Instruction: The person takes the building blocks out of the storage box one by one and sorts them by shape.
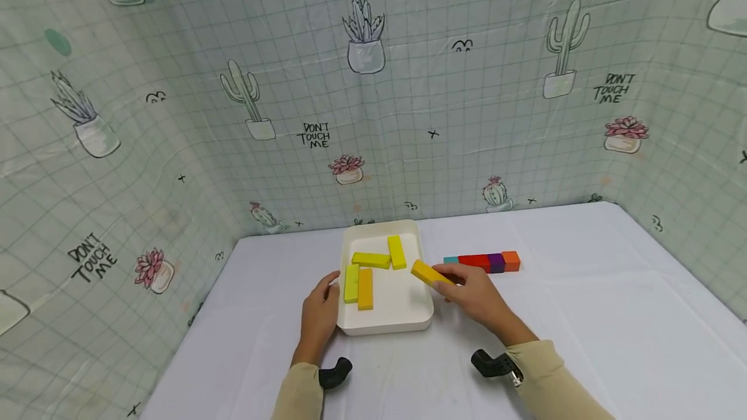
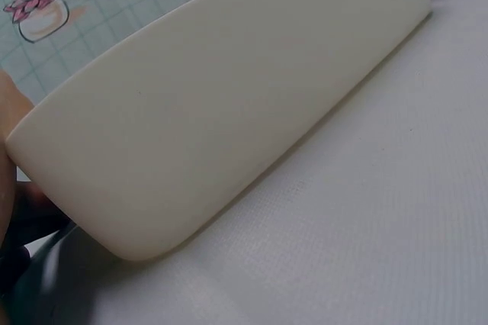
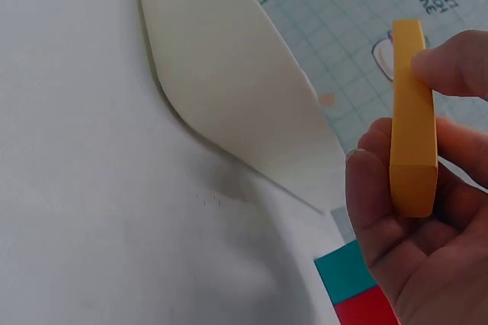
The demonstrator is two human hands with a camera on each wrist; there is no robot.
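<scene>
A white tray (image 1: 403, 316) sits on the table, and my left hand (image 1: 318, 316) rests along its left side with the fingertips at the rim. In the left wrist view the tray wall (image 2: 229, 104) fills most of the picture, with only a bit of that hand showing at the left edge. My right hand (image 1: 475, 293) pinches a yellow-orange block (image 3: 412, 119) between thumb and fingers, raised over the tray's right rim. Inside the tray lie a yellow-orange block (image 1: 365, 289), a lime block (image 1: 351, 284) beside it, and two yellow blocks, one crosswise (image 1: 371, 260) and one lengthwise (image 1: 397, 251).
Right of the tray stands a row of coloured blocks: teal (image 3: 343, 271), red (image 1: 474, 261), purple (image 1: 496, 263) and orange (image 1: 510, 261). The right hand partly covers this row. A white cloth (image 1: 583, 316) covers the table, with a cactus-print curtain (image 1: 432, 102) behind and at both sides.
</scene>
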